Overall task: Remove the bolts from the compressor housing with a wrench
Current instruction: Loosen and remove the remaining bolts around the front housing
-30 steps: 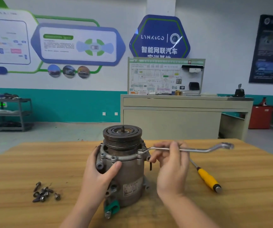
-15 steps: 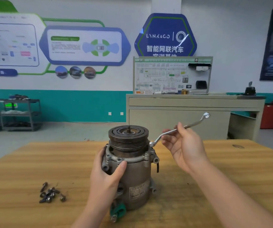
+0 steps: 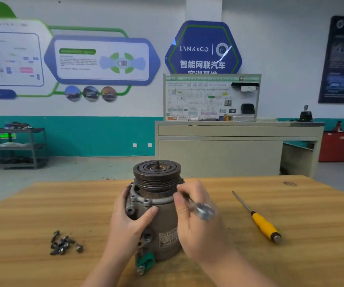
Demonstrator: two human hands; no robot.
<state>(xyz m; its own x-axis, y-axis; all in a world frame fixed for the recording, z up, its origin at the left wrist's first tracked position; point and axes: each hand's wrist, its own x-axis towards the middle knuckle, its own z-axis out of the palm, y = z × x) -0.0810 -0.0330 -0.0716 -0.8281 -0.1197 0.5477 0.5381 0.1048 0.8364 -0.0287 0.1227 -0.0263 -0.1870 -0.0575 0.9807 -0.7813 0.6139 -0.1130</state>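
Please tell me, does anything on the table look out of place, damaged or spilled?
Nothing looks damaged or spilled. The removed bolts lie in a loose pile left of the compressor, not in a tray, so they could roll. A screwdriver lies to its right.

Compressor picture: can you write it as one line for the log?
left hand grips compressor | right hand holds wrench, blurred | loose bolts on table | screwdriver idle
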